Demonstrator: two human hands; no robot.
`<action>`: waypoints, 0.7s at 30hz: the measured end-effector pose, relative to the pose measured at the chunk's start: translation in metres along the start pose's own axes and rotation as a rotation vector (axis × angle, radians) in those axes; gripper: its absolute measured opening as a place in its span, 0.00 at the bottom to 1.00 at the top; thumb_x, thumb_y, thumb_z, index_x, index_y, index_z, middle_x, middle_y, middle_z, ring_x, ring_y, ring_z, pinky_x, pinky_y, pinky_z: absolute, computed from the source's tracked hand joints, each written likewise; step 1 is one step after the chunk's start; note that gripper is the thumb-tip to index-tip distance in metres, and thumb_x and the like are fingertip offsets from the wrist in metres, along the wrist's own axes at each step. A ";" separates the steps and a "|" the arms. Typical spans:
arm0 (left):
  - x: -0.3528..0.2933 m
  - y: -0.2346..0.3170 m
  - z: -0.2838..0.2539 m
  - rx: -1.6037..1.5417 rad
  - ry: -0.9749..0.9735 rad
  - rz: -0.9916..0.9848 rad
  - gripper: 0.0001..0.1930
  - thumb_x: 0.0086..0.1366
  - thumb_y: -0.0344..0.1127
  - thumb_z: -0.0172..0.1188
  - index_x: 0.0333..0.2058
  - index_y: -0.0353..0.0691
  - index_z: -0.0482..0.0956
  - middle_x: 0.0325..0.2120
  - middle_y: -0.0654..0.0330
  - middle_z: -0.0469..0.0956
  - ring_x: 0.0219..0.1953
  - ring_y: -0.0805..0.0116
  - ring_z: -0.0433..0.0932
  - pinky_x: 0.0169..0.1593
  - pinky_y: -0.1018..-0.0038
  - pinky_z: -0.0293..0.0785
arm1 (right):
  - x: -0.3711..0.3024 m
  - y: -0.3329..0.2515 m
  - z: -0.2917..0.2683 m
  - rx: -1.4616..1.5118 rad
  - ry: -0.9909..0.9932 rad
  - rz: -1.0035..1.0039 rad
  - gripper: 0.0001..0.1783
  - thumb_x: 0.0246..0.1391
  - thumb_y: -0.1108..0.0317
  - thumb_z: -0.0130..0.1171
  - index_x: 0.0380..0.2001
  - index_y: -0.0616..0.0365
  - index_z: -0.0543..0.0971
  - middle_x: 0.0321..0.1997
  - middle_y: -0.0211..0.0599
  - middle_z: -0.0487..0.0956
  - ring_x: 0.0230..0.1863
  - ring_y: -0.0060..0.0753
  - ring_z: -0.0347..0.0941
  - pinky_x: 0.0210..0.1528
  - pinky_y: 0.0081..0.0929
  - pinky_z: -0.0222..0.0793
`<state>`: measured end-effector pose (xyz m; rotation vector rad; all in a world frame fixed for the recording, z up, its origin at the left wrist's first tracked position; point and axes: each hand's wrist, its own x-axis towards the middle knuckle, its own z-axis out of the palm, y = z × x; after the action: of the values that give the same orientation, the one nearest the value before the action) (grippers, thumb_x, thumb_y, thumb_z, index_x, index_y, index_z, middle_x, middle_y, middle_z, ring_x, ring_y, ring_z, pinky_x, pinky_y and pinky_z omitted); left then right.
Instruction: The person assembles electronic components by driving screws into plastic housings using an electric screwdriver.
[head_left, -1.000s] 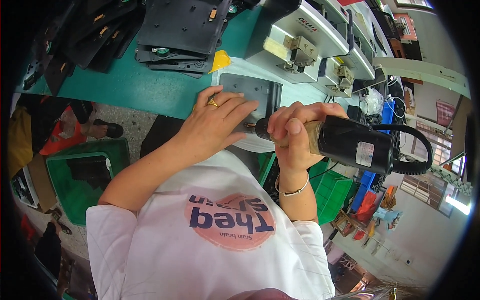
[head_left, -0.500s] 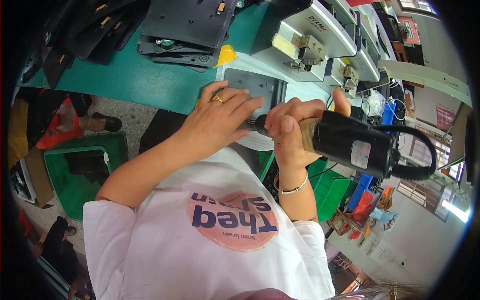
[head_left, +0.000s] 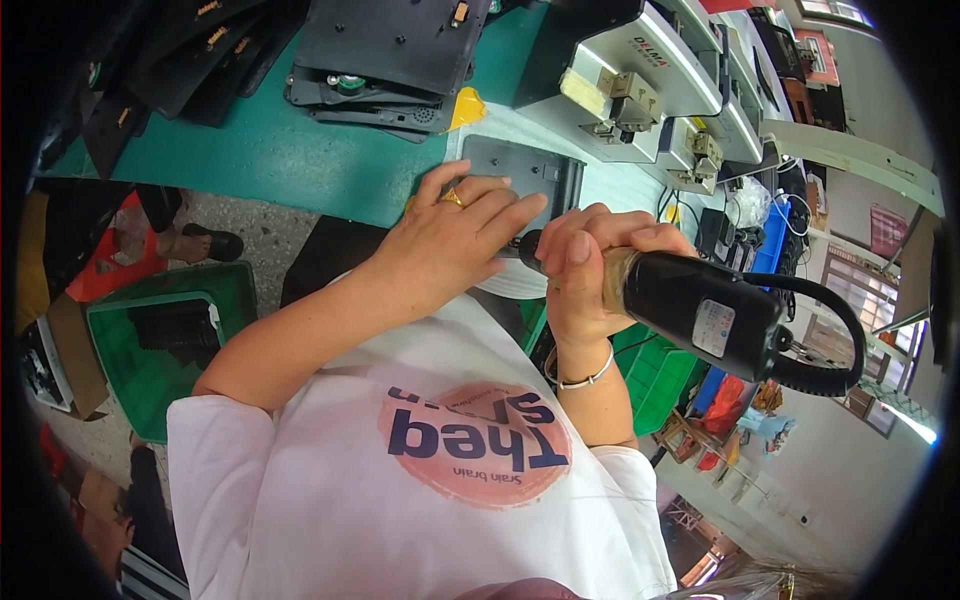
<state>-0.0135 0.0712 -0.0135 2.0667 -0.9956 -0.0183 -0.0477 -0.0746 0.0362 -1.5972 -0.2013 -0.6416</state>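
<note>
My right hand [head_left: 585, 265] is closed around a black electric screwdriver [head_left: 690, 305] with a cord looping from its rear end. The screwdriver lies nearly level, its front end pointing left toward my left hand. On the bench is a black plastic panel [head_left: 520, 170] with a raised right edge. My left hand [head_left: 445, 235] rests over the panel's near left part, fingers stretched out and slightly apart, a gold ring on one. The screwdriver's tip is beside my left thumb and index finger; the exact spot it touches is hidden.
More black panels [head_left: 385, 50] are stacked beyond my left hand, with others [head_left: 190, 60] at far left on the green bench [head_left: 300, 160]. Grey machines [head_left: 620, 75] stand at the back right. Green crates [head_left: 165, 340] are below the bench edge.
The panel, both hands and bench shift slightly right in view. My right thumb and fingers lie lower on the screwdriver, whose rear end has dipped a little.
</note>
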 end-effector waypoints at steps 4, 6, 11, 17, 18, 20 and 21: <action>-0.004 0.000 -0.011 0.178 -0.049 0.035 0.35 0.47 0.35 0.71 0.56 0.45 0.70 0.52 0.58 0.71 0.62 0.61 0.65 0.65 0.56 0.54 | 0.000 -0.003 0.000 0.000 0.030 0.004 0.23 0.52 0.80 0.60 0.43 0.55 0.58 0.24 0.38 0.73 0.21 0.29 0.72 0.25 0.24 0.71; -0.005 -0.004 -0.014 0.215 -0.057 0.043 0.28 0.46 0.34 0.70 0.49 0.44 0.75 0.53 0.58 0.70 0.63 0.58 0.63 0.64 0.57 0.56 | 0.003 -0.005 -0.006 0.037 0.044 0.027 0.22 0.54 0.79 0.59 0.46 0.52 0.61 0.24 0.33 0.70 0.19 0.27 0.68 0.23 0.26 0.69; -0.013 -0.007 -0.017 0.280 0.003 0.208 0.22 0.50 0.34 0.68 0.46 0.42 0.78 0.53 0.57 0.72 0.61 0.58 0.67 0.61 0.59 0.64 | 0.009 -0.018 -0.032 0.388 0.284 0.088 0.24 0.55 0.77 0.57 0.53 0.48 0.63 0.27 0.27 0.71 0.20 0.24 0.66 0.23 0.28 0.68; -0.004 0.013 -0.037 -0.045 0.284 0.327 0.13 0.53 0.32 0.65 0.40 0.41 0.80 0.46 0.55 0.78 0.49 0.56 0.79 0.48 0.67 0.79 | 0.027 -0.060 -0.081 0.454 0.446 -0.105 0.17 0.58 0.74 0.54 0.50 0.50 0.66 0.24 0.24 0.67 0.21 0.18 0.61 0.24 0.20 0.60; 0.000 0.015 -0.047 -0.010 0.324 0.391 0.14 0.52 0.31 0.69 0.39 0.40 0.81 0.40 0.56 0.81 0.44 0.58 0.82 0.45 0.69 0.81 | 0.028 -0.067 -0.086 0.450 0.461 -0.133 0.16 0.59 0.74 0.53 0.50 0.52 0.65 0.24 0.25 0.67 0.21 0.19 0.60 0.23 0.20 0.60; 0.000 0.026 -0.069 0.004 0.382 0.383 0.14 0.52 0.30 0.69 0.39 0.39 0.80 0.39 0.56 0.81 0.44 0.59 0.82 0.45 0.69 0.81 | 0.026 -0.070 -0.097 0.468 0.472 -0.170 0.15 0.60 0.76 0.50 0.49 0.53 0.64 0.23 0.27 0.65 0.21 0.19 0.60 0.23 0.20 0.61; -0.001 0.033 -0.080 -0.003 0.444 0.375 0.14 0.52 0.29 0.70 0.38 0.38 0.80 0.38 0.56 0.81 0.43 0.59 0.82 0.45 0.69 0.81 | 0.026 -0.071 -0.100 0.486 0.470 -0.170 0.15 0.60 0.76 0.50 0.49 0.53 0.64 0.23 0.27 0.65 0.21 0.19 0.60 0.23 0.20 0.61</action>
<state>-0.0089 0.1143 0.0621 1.7409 -1.0739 0.6049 -0.0895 -0.1666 0.1102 -0.9391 -0.1297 -0.9963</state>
